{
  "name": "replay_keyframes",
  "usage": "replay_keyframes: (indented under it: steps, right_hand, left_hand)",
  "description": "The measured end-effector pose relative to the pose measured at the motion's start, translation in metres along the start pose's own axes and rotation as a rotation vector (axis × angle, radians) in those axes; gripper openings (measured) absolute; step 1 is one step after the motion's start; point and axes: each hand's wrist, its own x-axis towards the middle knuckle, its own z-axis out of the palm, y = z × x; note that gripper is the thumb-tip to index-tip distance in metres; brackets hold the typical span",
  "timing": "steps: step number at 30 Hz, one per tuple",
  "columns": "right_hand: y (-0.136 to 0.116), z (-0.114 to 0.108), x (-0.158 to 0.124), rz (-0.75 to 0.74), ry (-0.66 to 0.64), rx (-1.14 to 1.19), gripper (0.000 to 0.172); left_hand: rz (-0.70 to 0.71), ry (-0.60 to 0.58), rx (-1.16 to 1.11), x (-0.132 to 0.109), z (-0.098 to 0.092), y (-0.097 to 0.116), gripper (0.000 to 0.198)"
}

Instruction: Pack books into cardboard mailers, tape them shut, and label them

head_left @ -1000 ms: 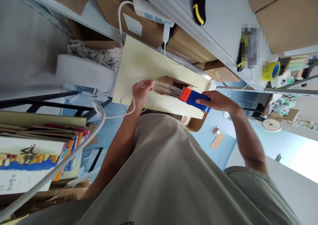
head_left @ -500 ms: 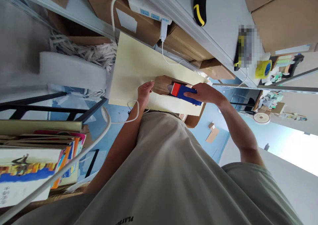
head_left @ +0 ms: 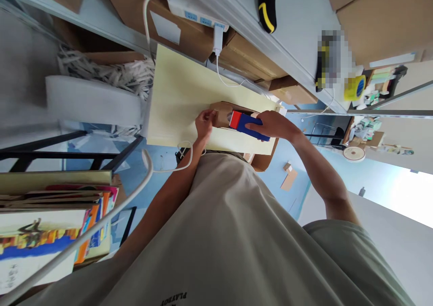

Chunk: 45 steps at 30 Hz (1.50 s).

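Right hand [head_left: 272, 125] clamps the dispenser [head_left: 253, 127] over the box [head_left: 222, 113]; left hand [head_left: 204, 125] is at the box's left end, its grip too small to tell. A loose hold there could let the box skid.

Tabletop [head_left: 179, 89]: softly lit
White glare [head_left: 414, 198]: blown out, right of tabletop
Carton interior [head_left: 83, 38]: shadowed, left of tabletop
Edges: stretched

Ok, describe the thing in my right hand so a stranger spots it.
Find the pale yellow rectangular board. Over its right part, the bare right hand grips a blue, blocky tool. Its bright red end sets it apart from the brown cardboard piece beside it.
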Motion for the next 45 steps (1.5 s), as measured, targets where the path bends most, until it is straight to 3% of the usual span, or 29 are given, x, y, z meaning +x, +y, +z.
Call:
replay_keyframes:
  steps: [2, 4, 9, 13, 17, 21, 27, 31, 35, 41, 45]
  right_hand:
    - [0.001, -0.001, 0.001, -0.005, 0.000, -0.013, 0.072]
    - [0.004, -0.002, 0.000, -0.023, 0.008, -0.023, 0.073]
    - [0.009, -0.004, -0.001, -0.048, 0.045, -0.034, 0.071]
    - [0.011, -0.002, 0.000, -0.011, 0.094, -0.048, 0.067]
    - [0.009, 0.001, 0.000, -0.026, 0.140, -0.028, 0.060]
    - [0.001, 0.003, 0.001, -0.012, 0.159, -0.039, 0.058]
    - [-0.009, 0.001, 0.006, -0.021, 0.176, -0.034, 0.063]
    - [0.000, -0.003, 0.009, 0.025, 0.080, -0.122, 0.070]
    - [0.029, 0.002, 0.009, 0.030, -0.042, -0.106, 0.072]
    - [0.093, 0.028, 0.011, -0.025, -0.188, 0.072, 0.073]
    - [0.145, 0.040, 0.021, -0.041, -0.197, 0.023, 0.076]
  left_hand:
    - [0.065, 0.005, 0.094, -0.002, -0.004, 0.005, 0.048]
    - [0.115, -0.066, 0.171, -0.002, -0.012, 0.014, 0.069]
    - [0.354, -0.507, 0.302, 0.003, -0.034, 0.051, 0.110]
    - [0.518, -0.681, 0.451, -0.002, -0.024, 0.082, 0.130]
    - [0.603, -0.749, 0.522, -0.008, 0.001, 0.094, 0.104]
    - [0.618, -0.754, 0.561, -0.006, 0.009, 0.086, 0.070]
    - [0.512, -0.575, 0.677, -0.008, 0.008, 0.066, 0.076]
    - [0.526, -0.564, 0.765, -0.012, 0.003, 0.061, 0.066]
    - [0.562, -0.594, 0.791, -0.014, -0.005, 0.059, 0.060]
    - [0.581, -0.644, 0.856, -0.018, -0.008, 0.054, 0.053]
    - [0.515, -0.652, 1.004, -0.018, -0.041, 0.038, 0.055]
